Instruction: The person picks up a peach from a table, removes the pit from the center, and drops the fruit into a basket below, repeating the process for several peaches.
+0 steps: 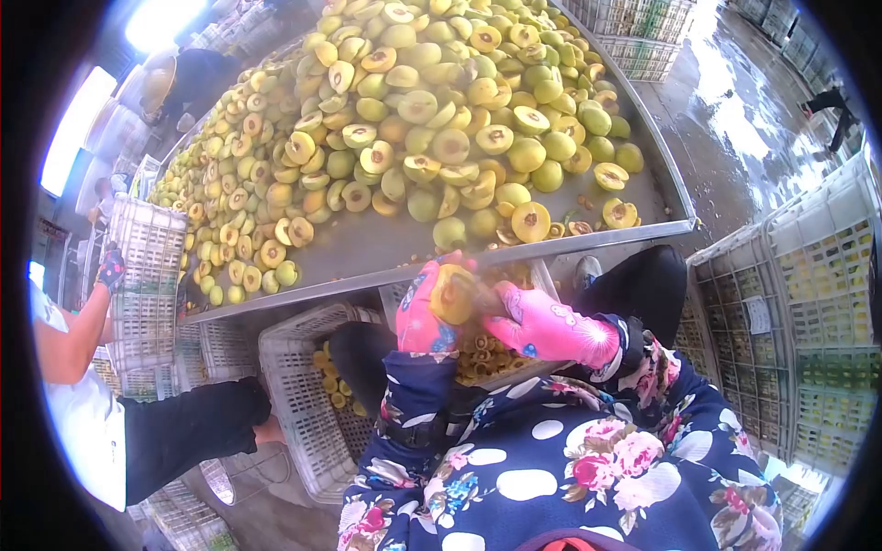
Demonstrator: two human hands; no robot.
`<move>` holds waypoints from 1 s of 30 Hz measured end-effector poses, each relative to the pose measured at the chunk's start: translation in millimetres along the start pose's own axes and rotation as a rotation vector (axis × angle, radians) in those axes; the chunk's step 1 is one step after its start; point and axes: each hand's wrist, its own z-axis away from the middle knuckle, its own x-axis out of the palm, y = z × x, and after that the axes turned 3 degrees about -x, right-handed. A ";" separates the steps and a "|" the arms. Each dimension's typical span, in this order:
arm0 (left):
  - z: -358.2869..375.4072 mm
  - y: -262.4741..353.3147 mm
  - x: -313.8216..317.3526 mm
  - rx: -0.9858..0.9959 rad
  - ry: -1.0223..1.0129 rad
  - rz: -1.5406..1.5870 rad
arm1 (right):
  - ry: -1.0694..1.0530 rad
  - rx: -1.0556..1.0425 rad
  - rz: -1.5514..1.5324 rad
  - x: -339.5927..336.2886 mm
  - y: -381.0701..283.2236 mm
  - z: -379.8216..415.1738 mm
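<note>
My left hand (423, 319), in a pink patterned glove, is closed around a halved yellow-green fruit (450, 295) that looks like a peach half. Its cut face is turned toward my right hand (554, 331). The right hand, in a matching pink glove, is closed close beside the fruit. Blur between the two hands hides whatever the right fingers grip. Under the hands, a crate (544, 278) holds hollowed-looking fruit pieces (487, 356). In front of me, a large heap of halved fruit (418, 107) lies on a metal table (358, 241).
The table's raised metal edge (588, 241) runs just beyond my hands. At my left knee a white plastic crate (303, 404) has fruit pieces inside. Stacked crates (781, 303) stand on the right. A co-worker (83, 367) sits on the left, one gloved hand at another crate (145, 275).
</note>
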 end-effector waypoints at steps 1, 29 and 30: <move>0.8 -1.8 3.2 0.014 0.023 0.017 | 0.009 0.005 0.013 2.2 3.0 0.0; -7.8 -33.8 -36.5 0.172 0.190 -0.412 | -0.293 0.076 0.066 30.6 51.9 -8.1; -7.2 -33.6 -38.9 0.149 0.176 -0.406 | -0.319 0.134 -0.027 30.1 48.7 -8.9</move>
